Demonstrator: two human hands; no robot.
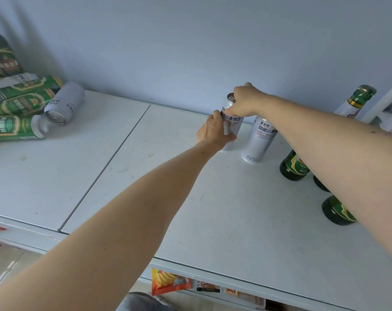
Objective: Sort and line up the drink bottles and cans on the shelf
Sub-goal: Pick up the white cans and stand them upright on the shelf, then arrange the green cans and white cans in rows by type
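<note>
An upright white beer can (232, 122) stands near the back wall of the white shelf (168, 187). My left hand (213, 131) grips its lower side and my right hand (244, 102) holds its top from above. A second white can (259, 140) stands upright just to its right. Green bottles (292, 167) (336, 209) stand at the right, partly hidden by my right forearm. At the far left lie several green cans (20, 104) and a white can (63, 104) on their sides.
Two white bottles with green foil tops (356, 102) stand at the back right beside a white post (388, 97). A green bottle (1, 57) stands at the far left. Snack packets (168, 281) hang below the shelf's front edge.
</note>
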